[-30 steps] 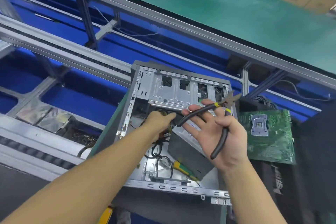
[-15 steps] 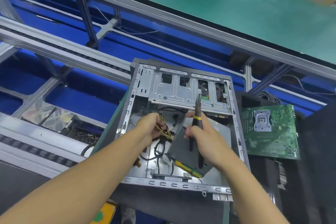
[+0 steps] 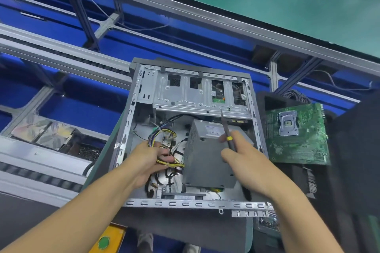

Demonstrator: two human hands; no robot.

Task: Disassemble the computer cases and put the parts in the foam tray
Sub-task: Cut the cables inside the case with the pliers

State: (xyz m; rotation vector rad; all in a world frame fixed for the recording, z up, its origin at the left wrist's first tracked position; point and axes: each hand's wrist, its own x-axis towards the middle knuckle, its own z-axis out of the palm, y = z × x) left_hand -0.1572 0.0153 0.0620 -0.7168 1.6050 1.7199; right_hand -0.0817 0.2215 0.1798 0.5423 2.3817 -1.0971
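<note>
Computer case of grey sheet steel (image 3: pixel 185 204) lies open side up, a green motherboard (image 3: pixel 298 135) just to its right, long axis running away from the person, drive-bay end farthest; within the last second the right hand (image 3: pixel 253 168), clutching black-handled cutters (image 3: pixel 228 131), came down over the grey power-supply box (image 3: pixel 207 160) at the case's near right, while the left hand (image 3: pixel 148 158) grips the yellow wire bundle (image 3: pixel 174 164) mid-case, so freeing cables probably comes next

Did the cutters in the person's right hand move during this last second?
Yes. The cutters swung inward from the far right corner of the computer case, and now sit over the power supply.
</note>
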